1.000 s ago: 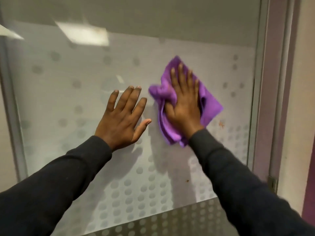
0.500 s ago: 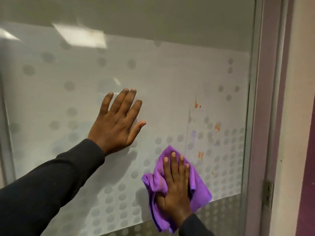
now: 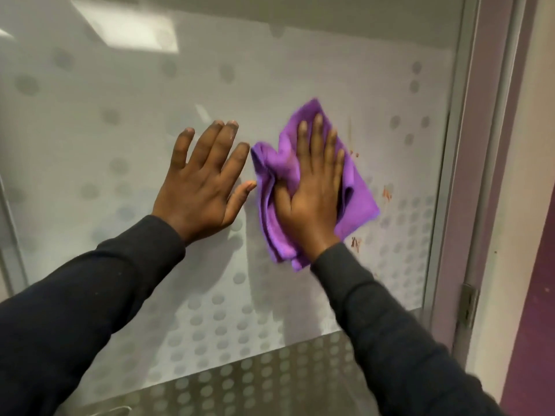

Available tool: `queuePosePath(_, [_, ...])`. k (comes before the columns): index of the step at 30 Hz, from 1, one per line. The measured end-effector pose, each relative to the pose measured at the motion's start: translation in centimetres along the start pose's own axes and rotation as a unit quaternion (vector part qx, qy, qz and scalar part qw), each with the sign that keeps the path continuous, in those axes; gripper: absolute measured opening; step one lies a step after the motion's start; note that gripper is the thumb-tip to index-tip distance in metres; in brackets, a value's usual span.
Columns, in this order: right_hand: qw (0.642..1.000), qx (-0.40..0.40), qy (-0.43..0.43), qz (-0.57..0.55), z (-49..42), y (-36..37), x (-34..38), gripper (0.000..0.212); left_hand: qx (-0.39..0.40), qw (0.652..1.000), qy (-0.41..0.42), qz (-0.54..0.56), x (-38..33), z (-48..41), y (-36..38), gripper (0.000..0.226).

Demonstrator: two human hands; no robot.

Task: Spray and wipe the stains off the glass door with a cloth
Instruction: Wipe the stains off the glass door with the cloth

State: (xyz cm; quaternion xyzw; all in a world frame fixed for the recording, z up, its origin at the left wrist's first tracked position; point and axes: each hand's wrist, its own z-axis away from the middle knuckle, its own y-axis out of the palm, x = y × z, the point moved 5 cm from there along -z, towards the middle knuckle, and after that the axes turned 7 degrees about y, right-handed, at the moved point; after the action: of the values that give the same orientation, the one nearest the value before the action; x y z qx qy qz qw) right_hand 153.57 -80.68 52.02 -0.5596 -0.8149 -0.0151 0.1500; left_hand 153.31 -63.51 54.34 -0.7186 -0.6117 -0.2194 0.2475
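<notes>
A frosted glass door (image 3: 120,139) with a pattern of grey dots fills the view. My right hand (image 3: 312,190) lies flat with straight fingers on a crumpled purple cloth (image 3: 357,199) and presses it against the glass. Orange-brown stains (image 3: 386,194) dot the glass just right of the cloth, with another stain (image 3: 356,244) below its lower edge. My left hand (image 3: 204,178) rests flat on the glass, fingers spread, its thumb almost touching the cloth's left edge. No spray bottle is in view.
The metal door frame (image 3: 456,175) runs down the right side, with a hinge (image 3: 467,304) lower down. Beyond it is a pale wall with a purple strip (image 3: 531,295). A ceiling light reflects in the glass at the upper left.
My right hand has swept the cloth up the glass from the lower dotted band, close beside my left thumb. The left hand has stayed planted on the glass.
</notes>
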Motion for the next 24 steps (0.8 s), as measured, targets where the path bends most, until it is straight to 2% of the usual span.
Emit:
queuePosePath(3, [0.997, 0.078, 0.019, -0.018, 11.5, 2.4, -0.1, 0.089, 0.001, 1.0, -0.003, 0.009, 0.0, 0.0, 0.0, 0.057])
queuePosePath(6, [0.988, 0.137, -0.059, 0.047, 22.1, 4.7, -1.1, 0.102, 0.005, 1.0, -0.005, 0.019, 0.1, 0.2, 0.0, 0.058])
queuePosePath(8, [0.984, 0.133, -0.09, 0.079, 24.0, 4.9, -2.9, 0.108, 0.005, 1.0, -0.004, 0.022, 0.1, 0.3, 0.0, 0.059])
queuePosePath(10, [0.987, 0.126, -0.078, 0.063, 22.8, 4.1, -5.5, 0.111, -0.001, 1.0, -0.003, 0.022, 0.1, 0.3, 0.0, 0.059])
queuePosePath(12, [0.994, 0.1, -0.007, 0.039, 20.9, 2.4, -9.3, 0.109, -0.008, 1.0, -0.004, 0.023, 0.1, 0.3, 0.0, 0.058])
queuePosePath(15, [0.989, 0.019, 0.145, -0.007, 18.2, -1.2, -16.9, 0.085, -0.011, 0.999, -0.006, 0.029, 0.0, 0.3, 0.0, 0.059])
queuePosePath(17, [0.957, -0.037, 0.279, -0.062, 17.3, -3.3, -22.8, 0.076, -0.01, 0.999, -0.008, 0.036, 0.0, 0.3, 0.0, 0.059])
queuePosePath(19, [0.918, -0.077, 0.383, -0.068, 17.0, -4.7, -27.3, 0.075, -0.008, 0.999, -0.011, 0.04, 0.0, 0.3, -0.1, 0.059])
queuePosePath(22, [0.896, -0.088, 0.432, -0.049, 17.0, -4.4, -29.5, 0.085, -0.003, 0.999, -0.013, 0.049, 0.0, 0.3, 0.0, 0.06])
queuePosePath(24, [0.878, -0.096, 0.467, -0.049, 16.9, -3.3, -27.3, 0.089, -0.004, 0.999, -0.014, 0.051, 0.0, 0.3, 0.0, 0.06])
